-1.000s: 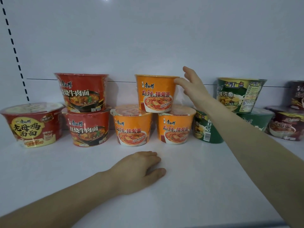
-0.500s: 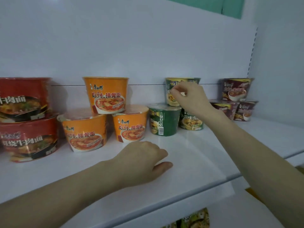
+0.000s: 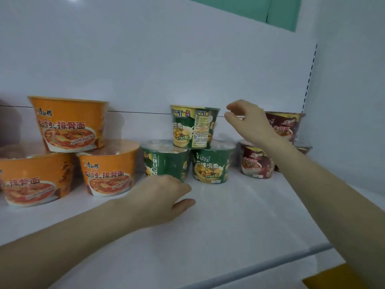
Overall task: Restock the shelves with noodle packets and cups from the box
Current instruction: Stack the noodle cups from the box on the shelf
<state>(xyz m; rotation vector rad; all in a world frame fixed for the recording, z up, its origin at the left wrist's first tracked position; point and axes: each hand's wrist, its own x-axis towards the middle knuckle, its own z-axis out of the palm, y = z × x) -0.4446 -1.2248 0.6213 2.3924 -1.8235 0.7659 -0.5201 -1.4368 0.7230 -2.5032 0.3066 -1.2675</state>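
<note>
On the shelf the cups stood in small pyramids: orange cups at left, green cups in the middle, maroon cups at right. The top green cup sat across the two below, its printed side panel facing out rather than its front. The right hand hovered just beside that cup, fingers loosely curled with thumb and forefinger parted, holding nothing. The left hand rested on the shelf just before the lower green cups, loosely curled and empty. The step looked like tidying this stack. To do it well, pinch the top cup lightly at its rim, turn its front outward, keep it centred over both lids, and steady the lower cups with the left hand.
</note>
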